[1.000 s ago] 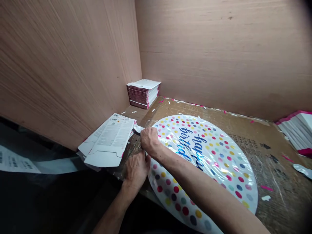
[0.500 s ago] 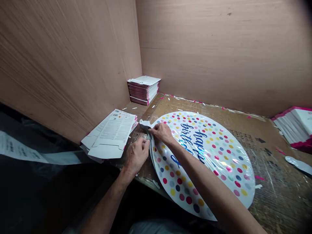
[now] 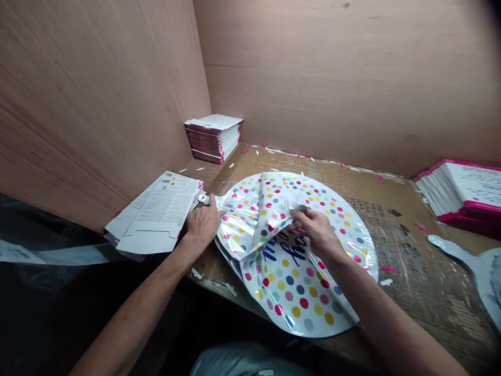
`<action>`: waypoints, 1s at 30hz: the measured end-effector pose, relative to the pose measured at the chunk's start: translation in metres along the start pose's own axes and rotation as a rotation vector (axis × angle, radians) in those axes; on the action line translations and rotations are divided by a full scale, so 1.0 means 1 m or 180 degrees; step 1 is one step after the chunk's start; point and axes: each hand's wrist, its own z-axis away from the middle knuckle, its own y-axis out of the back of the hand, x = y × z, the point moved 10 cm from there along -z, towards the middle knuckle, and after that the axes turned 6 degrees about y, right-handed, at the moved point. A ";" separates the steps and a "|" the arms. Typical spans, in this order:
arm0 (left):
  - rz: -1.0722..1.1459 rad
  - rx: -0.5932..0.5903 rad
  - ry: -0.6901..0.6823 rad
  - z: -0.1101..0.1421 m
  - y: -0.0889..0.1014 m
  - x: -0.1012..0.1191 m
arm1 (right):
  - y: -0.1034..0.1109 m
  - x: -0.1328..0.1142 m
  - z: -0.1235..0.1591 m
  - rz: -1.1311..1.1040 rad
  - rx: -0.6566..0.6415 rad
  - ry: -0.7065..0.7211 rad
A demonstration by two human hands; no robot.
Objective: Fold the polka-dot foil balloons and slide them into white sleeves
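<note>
A stack of round white foil balloons [image 3: 313,303] with coloured dots and blue lettering lies in front of me. The top balloon's left part is folded over toward the right, its dotted flap [image 3: 270,203] raised in a crease. My right hand [image 3: 316,230] is closed in a pinch on the tail end of that flap, above the middle of the balloon. At the stack's left edge, my left hand [image 3: 203,223] rests beside the tail of a lower balloon, thumb and index finger apart and touching the foil. Its other fingers are mostly hidden.
Printed white card envelopes [image 3: 154,214] lie at the left, and a neat pile of them [image 3: 213,137] stands in the back corner. More pink-edged envelopes [image 3: 465,190] lean at the right, near another foil balloon [image 3: 456,253]. Wooden panels [image 3: 313,78] enclose the cardboard-covered table [image 3: 415,282].
My right hand has moved right, folding the top balloon's tail end over its face. My left hand has come up onto the stack's left edge. The view has shifted slightly right.
</note>
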 end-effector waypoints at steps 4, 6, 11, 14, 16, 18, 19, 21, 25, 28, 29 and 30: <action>0.0398 -0.0069 -0.1236 0.067 0.029 0.071 | 0.071 0.031 0.022 -0.0326 0.0397 -0.0481; 0.0669 -0.1109 -0.2017 0.129 0.010 0.103 | 0.088 0.039 0.024 -0.0291 0.0431 -0.0493; 0.1299 -0.2771 -0.3297 0.260 -0.007 0.129 | 0.115 0.042 0.012 0.0700 0.0340 -0.0300; 0.1860 -0.2334 -0.2986 0.239 0.010 0.140 | 0.133 0.039 0.008 0.1193 0.0362 -0.0201; 0.1905 -0.1438 -0.2511 0.205 0.020 0.144 | 0.144 0.038 0.010 0.1532 0.0332 -0.0211; 0.1636 -0.0425 -0.2187 0.187 0.024 0.147 | 0.155 0.028 0.016 0.2124 0.0403 -0.0090; 0.1435 -0.0054 -0.2176 0.189 0.020 0.151 | 0.159 0.017 0.021 0.2470 0.0568 0.0109; 0.1055 0.0294 -0.2285 0.203 -0.002 0.162 | 0.157 -0.022 0.034 0.3110 0.1046 0.0870; 0.0720 0.0454 -0.2211 0.227 -0.039 0.167 | 0.090 -0.074 0.048 0.3532 0.0617 0.2596; 0.0843 0.0535 -0.2315 0.232 -0.036 0.163 | 0.042 -0.051 0.025 0.3939 -0.0486 0.2730; 0.0930 0.0606 -0.2239 0.230 -0.031 0.157 | 0.037 -0.036 0.013 0.4121 -0.0699 0.2554; 0.1016 0.0699 -0.2047 0.224 -0.026 0.148 | 0.037 -0.020 0.002 0.4277 -0.0819 0.2339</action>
